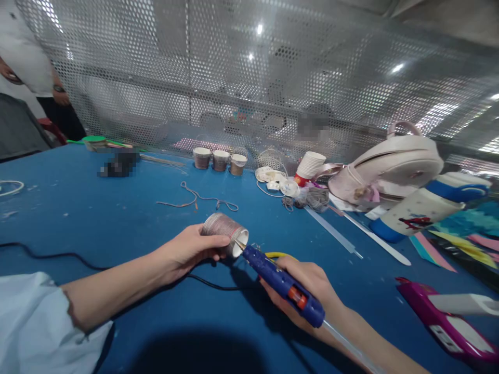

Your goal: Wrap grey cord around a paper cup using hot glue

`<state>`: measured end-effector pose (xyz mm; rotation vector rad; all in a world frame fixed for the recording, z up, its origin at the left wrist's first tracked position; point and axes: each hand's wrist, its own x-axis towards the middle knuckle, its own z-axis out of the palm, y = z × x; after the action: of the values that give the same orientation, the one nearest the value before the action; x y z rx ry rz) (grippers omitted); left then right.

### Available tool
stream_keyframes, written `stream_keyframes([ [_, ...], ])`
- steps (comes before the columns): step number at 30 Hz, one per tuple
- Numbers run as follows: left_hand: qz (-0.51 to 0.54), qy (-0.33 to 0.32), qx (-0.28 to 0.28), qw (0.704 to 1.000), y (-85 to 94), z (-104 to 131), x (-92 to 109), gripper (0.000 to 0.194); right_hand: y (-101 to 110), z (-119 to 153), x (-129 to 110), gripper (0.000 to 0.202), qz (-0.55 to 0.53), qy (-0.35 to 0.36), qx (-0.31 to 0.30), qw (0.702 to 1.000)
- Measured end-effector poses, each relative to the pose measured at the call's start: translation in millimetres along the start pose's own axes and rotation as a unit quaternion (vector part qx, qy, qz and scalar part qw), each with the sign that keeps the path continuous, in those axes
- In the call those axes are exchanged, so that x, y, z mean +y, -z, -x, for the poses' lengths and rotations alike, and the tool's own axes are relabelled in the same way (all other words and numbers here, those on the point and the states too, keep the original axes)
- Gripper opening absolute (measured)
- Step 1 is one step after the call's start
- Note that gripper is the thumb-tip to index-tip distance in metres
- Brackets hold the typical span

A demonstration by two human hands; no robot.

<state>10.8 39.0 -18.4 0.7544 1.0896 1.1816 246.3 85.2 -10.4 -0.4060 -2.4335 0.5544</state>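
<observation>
Cup (pixel 223 228), rim seemingly touching glue gun (pixel 283 283), has bare tabletop (pixel 156 322) nearby.

Near the centre, the left hand (pixel 191 249) holds a yarn-wrapped cup (pixel 224 231) tilted above the blue worktop (pixel 136 223), while the right hand (pixel 307 291) grips a glue gun (pixel 283 283), its nozzle at the cup's rim. At twelve o'clock stand three wrapped cups (pixel 220 161) in a row; at two o'clock, a pale bag (pixel 390 161) lies beside a blue-and-white bottle (pixel 423 213).
</observation>
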Motion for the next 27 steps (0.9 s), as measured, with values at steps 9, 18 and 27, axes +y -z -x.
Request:
stream_keyframes([
  [9, 0.016, 0.014, -0.022, 1.000, -1.4, 1.4, 0.6, 0.023, -3.8, -1.3, 3.3, 0.010, 0.037, 0.016, 0.025, 0.999],
  [18, 0.023, 0.012, -0.002, 1.000, -4.7, 2.5, 4.5, 0.024, 0.9, -1.4, -1.0, 0.008, 0.023, -0.043, 0.054, 0.997],
  [27, 0.063, 0.027, -0.005, 0.998, -5.4, 4.3, 6.8, 0.025, -1.2, -3.2, 0.4, 0.011, 0.064, 0.056, 0.050, 0.995],
])
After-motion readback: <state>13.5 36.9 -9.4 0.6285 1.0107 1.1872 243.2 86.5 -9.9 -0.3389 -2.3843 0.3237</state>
